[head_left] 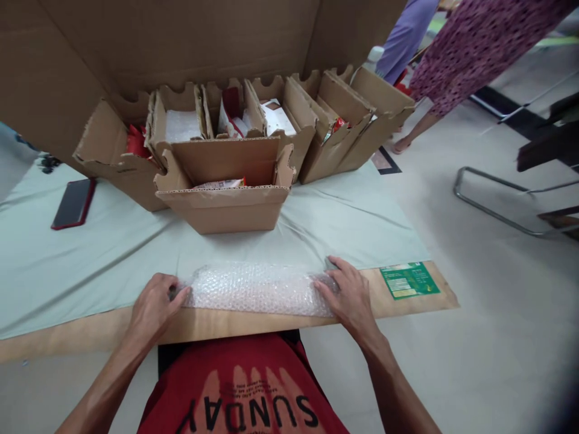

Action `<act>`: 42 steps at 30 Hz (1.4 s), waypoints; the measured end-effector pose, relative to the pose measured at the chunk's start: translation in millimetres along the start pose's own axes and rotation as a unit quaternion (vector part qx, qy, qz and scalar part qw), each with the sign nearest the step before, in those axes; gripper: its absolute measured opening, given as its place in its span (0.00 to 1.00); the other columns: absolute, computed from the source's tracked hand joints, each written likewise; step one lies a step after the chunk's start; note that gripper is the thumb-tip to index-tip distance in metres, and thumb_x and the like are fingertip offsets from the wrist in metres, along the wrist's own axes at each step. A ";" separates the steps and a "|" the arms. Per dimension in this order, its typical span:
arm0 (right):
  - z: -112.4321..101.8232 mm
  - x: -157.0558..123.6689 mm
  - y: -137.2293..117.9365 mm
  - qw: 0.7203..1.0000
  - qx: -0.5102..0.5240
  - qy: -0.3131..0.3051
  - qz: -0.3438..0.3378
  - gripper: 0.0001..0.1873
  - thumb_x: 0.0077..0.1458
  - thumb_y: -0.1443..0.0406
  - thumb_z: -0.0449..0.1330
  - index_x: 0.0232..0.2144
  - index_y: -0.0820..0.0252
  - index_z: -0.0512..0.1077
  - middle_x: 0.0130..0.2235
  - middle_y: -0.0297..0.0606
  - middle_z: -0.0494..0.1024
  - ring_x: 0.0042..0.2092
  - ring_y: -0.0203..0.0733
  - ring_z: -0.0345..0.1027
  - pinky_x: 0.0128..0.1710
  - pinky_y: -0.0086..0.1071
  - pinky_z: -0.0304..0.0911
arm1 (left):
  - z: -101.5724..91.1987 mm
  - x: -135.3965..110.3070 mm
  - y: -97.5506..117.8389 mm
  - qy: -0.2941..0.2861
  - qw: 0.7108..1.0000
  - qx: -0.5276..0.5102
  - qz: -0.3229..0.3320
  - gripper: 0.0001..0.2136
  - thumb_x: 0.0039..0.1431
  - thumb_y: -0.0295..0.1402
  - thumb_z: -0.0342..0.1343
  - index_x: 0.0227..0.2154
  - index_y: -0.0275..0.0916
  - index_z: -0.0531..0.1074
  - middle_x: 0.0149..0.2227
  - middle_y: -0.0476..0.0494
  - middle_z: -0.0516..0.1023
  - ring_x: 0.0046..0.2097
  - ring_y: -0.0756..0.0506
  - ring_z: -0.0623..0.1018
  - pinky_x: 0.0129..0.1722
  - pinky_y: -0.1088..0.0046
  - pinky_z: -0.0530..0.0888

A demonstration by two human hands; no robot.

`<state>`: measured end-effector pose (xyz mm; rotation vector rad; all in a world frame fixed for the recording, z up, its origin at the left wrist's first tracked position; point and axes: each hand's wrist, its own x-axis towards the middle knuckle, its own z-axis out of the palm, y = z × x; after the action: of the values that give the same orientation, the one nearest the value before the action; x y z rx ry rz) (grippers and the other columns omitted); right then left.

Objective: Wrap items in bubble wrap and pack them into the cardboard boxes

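A flat, folded strip of bubble wrap lies along the near edge of the table. My left hand pinches its left end between thumb and fingers. At the other end, my right hand grips the wrap with the thumb on top and the forefinger stretched out past it. Whether anything is wrapped inside the strip, I cannot tell. Just beyond it stands an open cardboard box with a printed packet inside.
Several open cardboard boxes stand in a row behind, before a tall cardboard panel. A phone lies at the left on the pale green cloth. A green label is at the right edge. People's legs and a metal-framed chair are beyond.
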<state>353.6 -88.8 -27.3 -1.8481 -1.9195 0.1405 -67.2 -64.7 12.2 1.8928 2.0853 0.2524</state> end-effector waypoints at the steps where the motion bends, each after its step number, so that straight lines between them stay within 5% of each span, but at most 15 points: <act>1: -3.7 0.7 -2.2 1.000 0.023 -0.009 -0.005 0.13 0.63 0.56 0.57 0.35 0.57 0.75 0.54 0.50 0.79 0.56 0.59 0.72 0.53 0.51 0.65 | -0.9 -1.2 1.4 -0.001 1.000 -0.022 0.008 0.15 0.56 0.48 0.50 0.28 0.42 0.71 0.35 0.42 0.76 0.35 0.41 0.77 0.38 0.64 0.73; 5: -25.2 -0.4 -20.1 0.987 0.137 -0.076 0.031 0.12 0.62 0.56 0.57 0.37 0.55 0.76 0.37 0.41 0.83 0.39 0.49 0.78 0.41 0.40 0.72 | -18.6 -0.5 -5.0 0.011 0.996 -0.090 0.007 0.14 0.56 0.48 0.51 0.26 0.44 0.68 0.30 0.47 0.77 0.33 0.43 0.78 0.35 0.69 0.72; 9: -31.8 -3.8 -60.6 0.956 0.242 -0.161 0.035 0.22 0.60 0.58 0.60 0.55 0.57 0.74 0.46 0.42 0.84 0.44 0.47 0.79 0.43 0.36 0.73 | -56.8 27.8 -27.5 0.090 0.994 -0.057 0.002 0.12 0.55 0.46 0.53 0.35 0.44 0.72 0.33 0.47 0.81 0.36 0.41 0.80 0.35 0.69 0.73; 13: -4.0 -7.5 -124.6 0.886 0.344 -0.311 -0.002 0.33 0.59 0.64 0.58 0.67 0.53 0.65 0.44 0.38 0.84 0.38 0.43 0.78 0.42 0.36 0.73 | -81.6 93.1 -31.9 0.169 0.982 0.031 0.079 0.11 0.56 0.36 0.51 0.40 0.41 0.74 0.35 0.40 0.82 0.39 0.37 0.81 0.42 0.61 0.74; 18: 31.3 -11.0 -183.5 0.814 0.429 -0.391 -0.012 0.23 0.62 0.65 0.57 0.59 0.53 0.75 0.55 0.41 0.81 0.53 0.48 0.76 0.55 0.41 0.68 | -67.6 151.0 -15.1 0.182 0.973 0.009 0.139 0.14 0.56 0.30 0.55 0.46 0.36 0.74 0.47 0.29 0.80 0.53 0.30 0.77 0.55 0.48 0.69; 21: 36.3 -10.2 -189.7 0.800 0.444 -0.403 0.026 0.18 0.61 0.65 0.58 0.51 0.58 0.79 0.49 0.43 0.83 0.48 0.48 0.76 0.52 0.43 0.69 | -47.3 121.6 -12.5 0.169 0.967 -0.036 0.188 0.15 0.59 0.31 0.54 0.48 0.35 0.75 0.50 0.28 0.79 0.55 0.31 0.76 0.56 0.46 0.69; 26: 31.1 -3.8 -184.3 0.727 0.508 -0.458 0.058 0.15 0.59 0.60 0.63 0.48 0.57 0.80 0.42 0.38 0.82 0.37 0.40 0.73 0.40 0.35 0.67 | -19.5 6.7 -21.2 0.086 0.944 -0.137 0.287 0.11 0.67 0.33 0.50 0.44 0.41 0.77 0.42 0.41 0.83 0.50 0.41 0.79 0.53 0.59 0.75; 30: 29.9 16.9 -200.6 0.619 0.631 -0.457 0.098 0.20 0.55 0.52 0.68 0.46 0.55 0.81 0.37 0.35 0.81 0.34 0.36 0.71 0.36 0.31 0.66 | -5.5 -41.0 -35.3 -0.048 0.900 -0.385 0.199 0.21 0.72 0.44 0.46 0.61 0.42 0.69 0.47 0.38 0.82 0.50 0.40 0.80 0.53 0.58 0.75; 33: 41.3 44.5 -223.3 0.586 0.697 -0.396 0.114 0.23 0.55 0.49 0.68 0.47 0.55 0.79 0.45 0.41 0.82 0.44 0.42 0.75 0.38 0.32 0.68 | 3.8 -42.0 -39.5 -0.040 0.859 -0.497 0.118 0.33 0.70 0.54 0.40 0.69 0.38 0.56 0.50 0.34 0.81 0.53 0.36 0.80 0.54 0.57 0.75; 38: 81.0 79.4 -244.5 0.614 0.680 -0.373 0.148 0.35 0.57 0.52 0.68 0.63 0.52 0.65 0.52 0.45 0.81 0.53 0.47 0.75 0.37 0.31 0.71 | 22.7 -28.7 -27.1 0.157 0.937 -0.311 -0.009 0.29 0.64 0.42 0.55 0.64 0.36 0.63 0.35 0.44 0.81 0.39 0.41 0.81 0.47 0.60 0.76; 42: 96.0 76.7 -234.7 0.683 0.634 -0.349 0.102 0.50 0.60 0.56 0.64 0.73 0.46 0.40 0.53 0.44 0.79 0.48 0.45 0.77 0.37 0.34 0.73 | 37.2 -24.3 -22.4 0.265 0.954 -0.137 0.033 0.25 0.64 0.35 0.53 0.62 0.33 0.65 0.31 0.45 0.78 0.36 0.41 0.77 0.43 0.59 0.74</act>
<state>101.4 -12.0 -1.4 -0.9494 -1.1934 1.9202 -73.5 -94.2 -27.4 1.8634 2.1467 1.1139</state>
